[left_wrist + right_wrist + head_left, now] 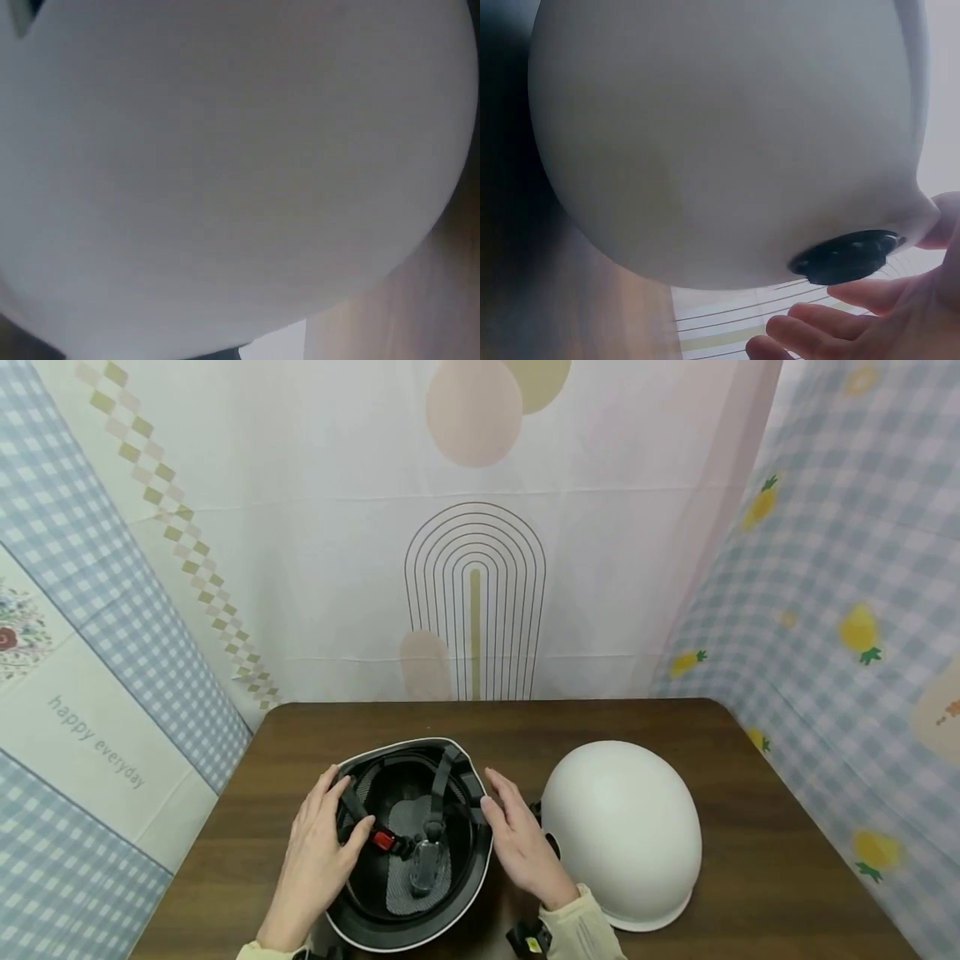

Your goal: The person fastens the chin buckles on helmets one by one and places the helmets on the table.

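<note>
Upturned helmet (371, 885): white outside, black inside, its opening facing up; it sits over the near part of the table (757, 843), between the two hands.
Fittings: a dark strap (441, 785), a red buckle (382, 841) and a smooth oval piece (425, 866) lie within; a black knob (844, 259) marks the outer shell.
Left hand (311, 847): spread loosely over the left rim, thumb reaching inside near the buckle; how firmly it bears on the rim cannot be told.
Right hand (521, 843): thumb at the right rim, other fingers extended loosely beside the knob, nothing clenched.
Room: the right hand fills much of the narrow gap before the second helmet (622, 835); wood shows behind both helmets and out to the right edge.
Surfaces: glossy rounded shells, a grey mesh pad (405, 897), dark-grained wood, creased printed cloth (330, 568) behind.
</note>
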`<state>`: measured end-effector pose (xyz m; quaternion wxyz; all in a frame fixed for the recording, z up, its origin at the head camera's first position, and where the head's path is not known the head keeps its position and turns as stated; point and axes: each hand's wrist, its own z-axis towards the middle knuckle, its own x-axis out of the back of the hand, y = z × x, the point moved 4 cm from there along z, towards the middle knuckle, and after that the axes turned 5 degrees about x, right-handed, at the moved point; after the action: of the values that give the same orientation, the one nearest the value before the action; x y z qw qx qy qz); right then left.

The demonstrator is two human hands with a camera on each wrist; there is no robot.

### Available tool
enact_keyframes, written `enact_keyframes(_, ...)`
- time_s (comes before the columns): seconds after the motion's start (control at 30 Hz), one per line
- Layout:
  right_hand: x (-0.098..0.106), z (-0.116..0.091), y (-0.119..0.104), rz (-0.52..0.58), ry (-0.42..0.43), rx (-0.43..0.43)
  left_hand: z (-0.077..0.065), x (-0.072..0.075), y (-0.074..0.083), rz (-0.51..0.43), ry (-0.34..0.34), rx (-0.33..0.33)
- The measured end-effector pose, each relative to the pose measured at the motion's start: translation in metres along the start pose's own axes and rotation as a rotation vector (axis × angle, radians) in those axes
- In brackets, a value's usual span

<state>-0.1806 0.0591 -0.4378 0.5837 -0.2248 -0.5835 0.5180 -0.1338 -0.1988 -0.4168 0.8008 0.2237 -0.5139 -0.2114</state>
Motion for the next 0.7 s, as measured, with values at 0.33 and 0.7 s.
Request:
enact_keyframes(0.33,0.007,0.0,-0.003,0.124,0.023,0.051,0.0,-0.015,-0.003,-0.061,-0.057,-0.014)
enact_keyframes(0.7,0.006,-0.001,-0.003,0.155,0.01,0.058,0.001,-0.017,-0.009,-0.051,-0.183,0.009)
